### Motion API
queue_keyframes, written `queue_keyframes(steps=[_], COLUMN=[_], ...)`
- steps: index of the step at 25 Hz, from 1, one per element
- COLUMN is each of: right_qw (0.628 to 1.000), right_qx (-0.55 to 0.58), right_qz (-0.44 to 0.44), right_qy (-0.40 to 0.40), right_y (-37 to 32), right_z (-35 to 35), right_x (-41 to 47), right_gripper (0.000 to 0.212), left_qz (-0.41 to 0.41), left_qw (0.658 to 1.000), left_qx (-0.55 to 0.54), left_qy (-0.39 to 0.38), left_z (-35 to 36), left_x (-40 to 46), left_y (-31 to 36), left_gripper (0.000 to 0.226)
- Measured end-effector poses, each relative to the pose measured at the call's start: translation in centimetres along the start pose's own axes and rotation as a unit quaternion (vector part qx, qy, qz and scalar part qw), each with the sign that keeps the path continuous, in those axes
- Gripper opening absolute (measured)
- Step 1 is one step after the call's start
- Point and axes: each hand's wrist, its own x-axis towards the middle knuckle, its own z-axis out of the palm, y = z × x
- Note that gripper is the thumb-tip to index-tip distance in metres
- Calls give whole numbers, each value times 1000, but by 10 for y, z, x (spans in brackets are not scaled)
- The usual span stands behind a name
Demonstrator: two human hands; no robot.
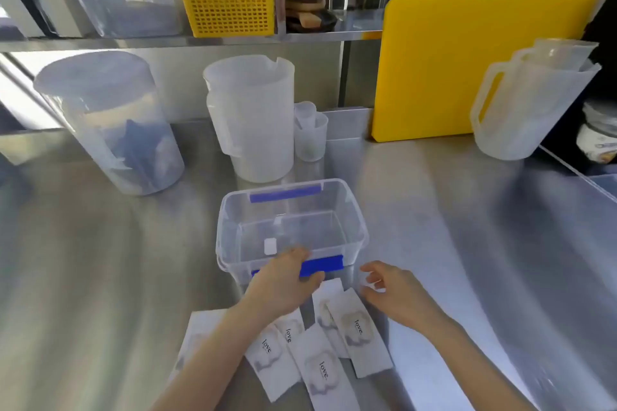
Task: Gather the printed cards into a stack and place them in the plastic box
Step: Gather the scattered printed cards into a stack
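A clear plastic box (pixel 354 210) with blue latches stands open in the middle of the steel counter, holding only a small white tag. My left hand (pixel 283 284) rests on its near rim, fingers curled over the edge by the near blue latch. My right hand (pixel 394 290) hovers just right of the box's near corner, fingers apart and holding nothing. Several white printed cards (pixel 320 367) marked "love" lie fanned out and overlapping on the counter in front of the box, partly under my left forearm.
Behind the box stand a lidded clear container (pixel 110 123), a white pitcher (pixel 253 117) and small cups (pixel 310 133). A yellow cutting board (pixel 450 67) leans at the back right beside stacked jugs (pixel 531 100). A yellow basket (pixel 230 0) sits on the shelf.
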Motion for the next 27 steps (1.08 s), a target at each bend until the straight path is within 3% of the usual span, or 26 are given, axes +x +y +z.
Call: queue_keyframes(steps=[11, 15, 17, 21, 27], right_qw=[993, 992, 993, 998, 987], right_qx=[-99, -95, -86, 42, 161], right_qz=[68, 78, 80, 56, 22], right_qy=[-14, -3, -6, -3, 11], right_y=[14, 14, 16, 18, 3], right_z=[51, 52, 54, 58, 50], right_x=[6, 10, 10, 8, -3], right_gripper=[55, 58, 52, 10, 8], left_qz=[-58, -53, -50, -53, -79], left_qw=[996, 997, 996, 998, 985], left_qx=[26, 53, 65, 18, -153], left_qy=[-57, -36, -31, -27, 30], left_z=[78, 84, 86, 88, 72], left_x=[18, 21, 21, 21, 12], left_y=[-22, -20, -18, -18, -18], left_gripper=[52, 54, 53, 50, 32])
